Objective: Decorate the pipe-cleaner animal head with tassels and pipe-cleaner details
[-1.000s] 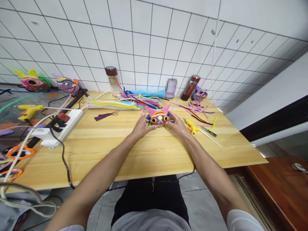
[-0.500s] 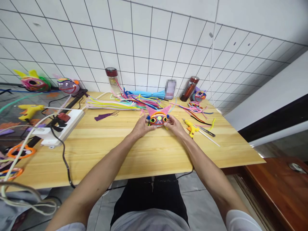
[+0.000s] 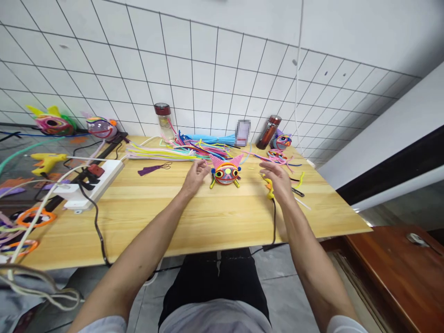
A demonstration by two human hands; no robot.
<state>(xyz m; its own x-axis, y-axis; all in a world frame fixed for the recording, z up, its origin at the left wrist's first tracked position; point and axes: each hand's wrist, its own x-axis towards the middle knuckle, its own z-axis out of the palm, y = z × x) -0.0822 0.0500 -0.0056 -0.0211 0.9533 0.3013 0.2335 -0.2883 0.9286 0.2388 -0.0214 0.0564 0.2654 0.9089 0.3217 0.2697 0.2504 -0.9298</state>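
A colourful animal-face figure with pink pointed ears, ringed yellow eyes and yellow feet stands upright on the wooden table. Just left of it is my left hand, fingers loosely apart and holding nothing. My right hand hovers to its right, open, over a yellow glue gun that it partly hides. Behind the figure lies a pile of coloured pipe cleaners. A purple tassel rests to the left.
A white power strip and a second yellow glue gun are at left. Two bottles, a glass one and a reddish one, stand by the tiled wall. More decorated figures sit along the back. A black cable crosses the front edge.
Both hands have let go of the animal-face figure and moved apart, the right one farther, toward the glue gun. The figure now stands alone, its yellow feet showing. The view has shifted slightly.
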